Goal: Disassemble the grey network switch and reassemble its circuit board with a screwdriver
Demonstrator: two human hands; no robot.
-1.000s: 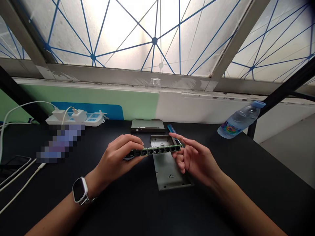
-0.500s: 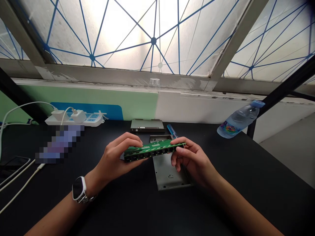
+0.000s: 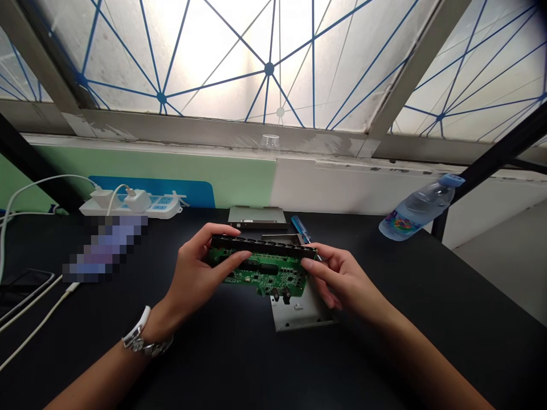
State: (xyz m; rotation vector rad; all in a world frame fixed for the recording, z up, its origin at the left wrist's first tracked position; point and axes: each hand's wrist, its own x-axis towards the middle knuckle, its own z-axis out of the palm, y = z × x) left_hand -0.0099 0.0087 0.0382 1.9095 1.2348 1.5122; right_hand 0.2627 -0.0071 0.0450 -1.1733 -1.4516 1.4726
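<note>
A green circuit board (image 3: 277, 279) with a long black row of ports along its upper edge is held up over the desk, its component side facing me. My left hand (image 3: 203, 259) grips the left end, thumb across the face and fingers behind the top edge. At the right end, my right hand (image 3: 337, 273) pinches the board between thumb and fingers. Below and behind it lies a grey metal casing part (image 3: 299, 319), partly hidden by the board and my right hand. A blue-handled screwdriver (image 3: 301, 228) rests just beyond, its shaft mostly hidden.
Another flat metal case part (image 3: 257, 216) lies at the desk's back edge. A water bottle (image 3: 412, 210) leans at the right against a black frame bar. At left are a white power strip (image 3: 162, 208), cables, a phone-like dark object (image 3: 29, 282) and a blurred-out patch.
The circuit board has been turned over: its ports edge now sits on top and its component side faces me. My left thumb has moved onto its face, and my left wrist has rotated.
</note>
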